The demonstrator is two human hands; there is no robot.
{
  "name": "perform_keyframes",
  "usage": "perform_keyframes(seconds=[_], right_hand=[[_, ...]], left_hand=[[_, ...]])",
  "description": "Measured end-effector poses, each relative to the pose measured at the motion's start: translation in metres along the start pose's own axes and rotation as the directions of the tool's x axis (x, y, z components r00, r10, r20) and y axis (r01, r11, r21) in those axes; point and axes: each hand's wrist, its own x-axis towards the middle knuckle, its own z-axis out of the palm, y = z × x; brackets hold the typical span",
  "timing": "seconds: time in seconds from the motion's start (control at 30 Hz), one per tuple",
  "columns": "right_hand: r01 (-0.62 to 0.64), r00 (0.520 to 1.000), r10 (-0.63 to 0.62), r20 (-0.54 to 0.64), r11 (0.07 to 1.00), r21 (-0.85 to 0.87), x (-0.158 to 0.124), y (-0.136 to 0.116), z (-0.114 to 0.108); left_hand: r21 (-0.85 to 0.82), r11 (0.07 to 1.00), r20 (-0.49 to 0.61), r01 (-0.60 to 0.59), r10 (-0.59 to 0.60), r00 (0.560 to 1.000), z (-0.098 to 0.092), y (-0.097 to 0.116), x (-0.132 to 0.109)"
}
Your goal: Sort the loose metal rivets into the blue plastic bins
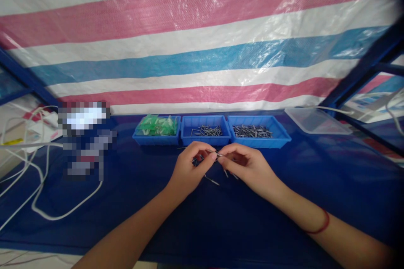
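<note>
Above the middle of the blue table, my left hand (192, 164) and my right hand (246, 165) meet fingertip to fingertip. Both are closed in a pinch on a thin metal pin (217, 154), mostly covered by the fingers; its exact kind is too small to tell. More thin metal pins (212, 180) lie on the table below the hands, some partly hidden behind the fingers. Just beyond are a blue bin (206, 139) with loose metal pins and another blue bin (261, 139) at the right, holding a denser heap of them.
A third blue bin (156, 140) at the left holds green and clear plastic pieces. A clear plastic lid (315, 122) lies at the back right. White cables (59, 217) run over the table's left side near a blurred-out lit device (85, 117). Striped sheeting (202, 63) hangs behind.
</note>
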Motion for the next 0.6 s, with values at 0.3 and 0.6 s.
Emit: perform_keyframes(seconds=[0.3,0.6], right_hand=[[0.314,0.945,-0.318,0.079,0.811,-0.493,0.002,-0.011,-0.016],[0.031,0.840,-0.505,-0.196,0.406,-0.913,0.035,0.008,-0.074]], left_hand=[[0.308,0.949,0.143,-0.062,0.018,0.990,-0.005,-0.007,0.000],[0.708,0.698,0.316,-0.109,-0.175,0.932,-0.035,0.006,-0.001]])
